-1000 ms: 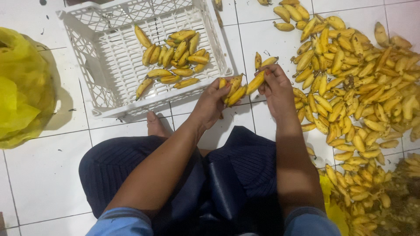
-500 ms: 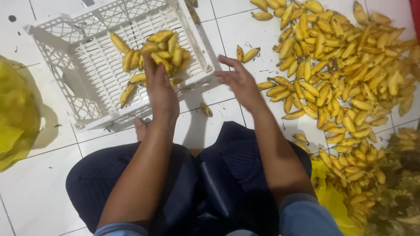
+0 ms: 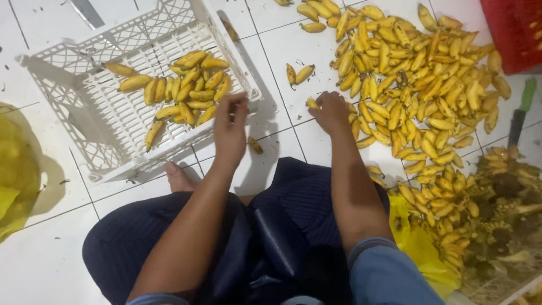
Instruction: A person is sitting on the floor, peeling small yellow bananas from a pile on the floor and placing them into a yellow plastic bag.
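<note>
I sit on a white tiled floor. My left hand (image 3: 230,129) hovers over the near right corner of a white plastic crate (image 3: 84,135), fingers apart and empty. Several small yellow bananas (image 3: 189,90) lie in the crate. My right hand (image 3: 330,112) rests at the left edge of a big heap of loose bananas (image 3: 418,85), its fingers curled on one banana (image 3: 312,103).
A pair of bananas (image 3: 298,73) and a single small one (image 3: 255,145) lie on the tiles between crate and heap. A yellow bag (image 3: 17,169) sits at left, a red crate (image 3: 516,28) top right. A green-handled knife (image 3: 520,113) and stripped banana stalks (image 3: 508,192) lie at right.
My left hand carried bananas to the crate, let them go and drew back to its corner. My right hand moved right to the heap's edge and closed on a banana.
</note>
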